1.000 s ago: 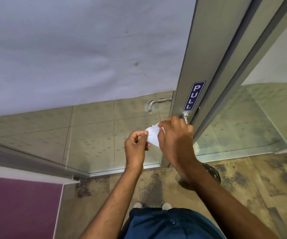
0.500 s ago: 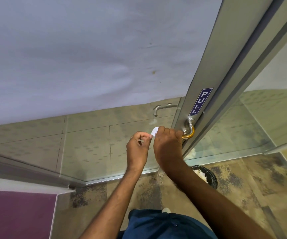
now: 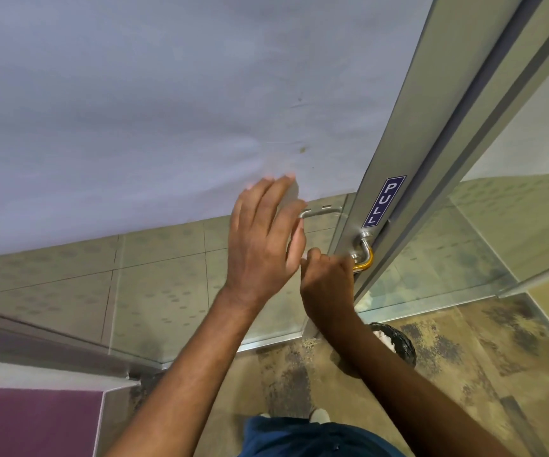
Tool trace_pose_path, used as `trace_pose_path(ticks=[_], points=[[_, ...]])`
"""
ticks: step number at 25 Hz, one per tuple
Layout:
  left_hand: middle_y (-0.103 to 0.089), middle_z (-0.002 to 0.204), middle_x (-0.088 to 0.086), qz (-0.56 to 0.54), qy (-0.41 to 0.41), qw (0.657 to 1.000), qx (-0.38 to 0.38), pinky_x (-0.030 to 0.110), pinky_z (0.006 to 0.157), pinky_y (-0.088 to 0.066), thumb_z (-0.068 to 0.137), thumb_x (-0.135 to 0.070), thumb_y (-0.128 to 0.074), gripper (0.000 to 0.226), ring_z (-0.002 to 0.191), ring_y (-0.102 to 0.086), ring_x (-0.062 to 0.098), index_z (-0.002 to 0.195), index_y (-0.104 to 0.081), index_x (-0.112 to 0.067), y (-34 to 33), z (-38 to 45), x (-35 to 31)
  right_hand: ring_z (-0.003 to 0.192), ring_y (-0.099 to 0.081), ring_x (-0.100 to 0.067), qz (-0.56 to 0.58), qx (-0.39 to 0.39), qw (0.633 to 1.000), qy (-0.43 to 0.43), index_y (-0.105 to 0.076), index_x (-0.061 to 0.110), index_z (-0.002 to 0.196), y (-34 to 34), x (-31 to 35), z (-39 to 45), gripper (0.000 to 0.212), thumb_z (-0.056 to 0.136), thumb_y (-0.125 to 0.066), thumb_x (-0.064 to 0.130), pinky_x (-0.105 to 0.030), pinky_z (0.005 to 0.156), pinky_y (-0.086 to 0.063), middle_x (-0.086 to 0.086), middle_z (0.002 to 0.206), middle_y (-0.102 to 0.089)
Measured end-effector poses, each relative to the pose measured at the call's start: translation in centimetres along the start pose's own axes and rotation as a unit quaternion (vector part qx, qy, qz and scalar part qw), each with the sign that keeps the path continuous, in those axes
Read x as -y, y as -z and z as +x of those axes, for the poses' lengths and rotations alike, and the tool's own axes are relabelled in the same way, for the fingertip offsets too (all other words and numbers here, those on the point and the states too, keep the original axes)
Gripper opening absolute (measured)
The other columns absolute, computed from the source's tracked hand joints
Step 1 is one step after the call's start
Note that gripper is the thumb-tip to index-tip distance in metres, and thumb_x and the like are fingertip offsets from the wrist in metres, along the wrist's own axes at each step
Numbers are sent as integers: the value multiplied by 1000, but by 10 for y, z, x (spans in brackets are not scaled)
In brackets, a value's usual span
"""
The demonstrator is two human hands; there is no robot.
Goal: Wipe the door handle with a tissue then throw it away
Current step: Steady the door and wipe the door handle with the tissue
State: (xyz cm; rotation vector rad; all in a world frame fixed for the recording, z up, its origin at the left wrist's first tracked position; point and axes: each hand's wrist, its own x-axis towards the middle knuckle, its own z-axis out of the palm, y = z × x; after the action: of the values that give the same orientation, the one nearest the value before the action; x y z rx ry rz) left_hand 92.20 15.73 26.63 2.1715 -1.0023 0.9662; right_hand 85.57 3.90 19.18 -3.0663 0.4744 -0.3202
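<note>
A metal lever door handle [image 3: 364, 255] with a gold-toned bend sticks out of the grey door frame [image 3: 408, 153], below a blue PULL sign [image 3: 384, 201]. My right hand [image 3: 327, 278] is closed around the handle's grip. Only a pale sliver of the white tissue [image 3: 304, 257] shows at the thumb; the rest is hidden under the hand. My left hand [image 3: 263, 242] is raised in front of the glass door panel [image 3: 154, 278], flat, fingers apart, holding nothing.
A round bin [image 3: 401, 346] lined with a black bag, white waste inside, stands on the mottled floor just below my right forearm. A second handle [image 3: 321, 212] shows through the glass. A purple surface [image 3: 29, 420] lies at the lower left.
My left hand let go of the tissue and rose, opening flat before the glass. My right hand stays wrapped on the handle with the tissue, now almost hidden.
</note>
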Motion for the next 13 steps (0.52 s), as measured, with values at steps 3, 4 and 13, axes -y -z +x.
trace_pose_path(ticks=[3, 4, 13], points=[[-51, 161, 22, 56, -76, 995, -34, 51, 134, -16, 95, -12, -68, 38, 154, -32, 39, 133, -66, -12, -7, 36, 13, 66, -47, -23, -35, 4, 999, -9, -54, 8, 97, -8, -1, -8, 11, 97, -45, 1, -37, 66, -43, -9, 74, -51], [-48, 163, 21, 68, -95, 992, -52, 49, 136, -10, 95, -12, -67, 42, 157, -28, 38, 137, -64, -13, -11, 47, 18, 64, -47, -24, -45, 11, 999, -14, -54, 8, 93, -8, -1, -5, 10, 93, -50, -1, -37, 64, -43, -9, 71, -50], [-35, 168, 8, 180, -127, 964, -146, 49, 138, 2, 100, -24, -63, 59, 169, 0, 25, 157, -48, -23, -43, 67, 34, 38, -50, -18, -48, 17, 998, 27, -64, 7, 76, -6, 0, 19, 19, 87, -78, 13, -41, 73, -55, -4, 55, -52]])
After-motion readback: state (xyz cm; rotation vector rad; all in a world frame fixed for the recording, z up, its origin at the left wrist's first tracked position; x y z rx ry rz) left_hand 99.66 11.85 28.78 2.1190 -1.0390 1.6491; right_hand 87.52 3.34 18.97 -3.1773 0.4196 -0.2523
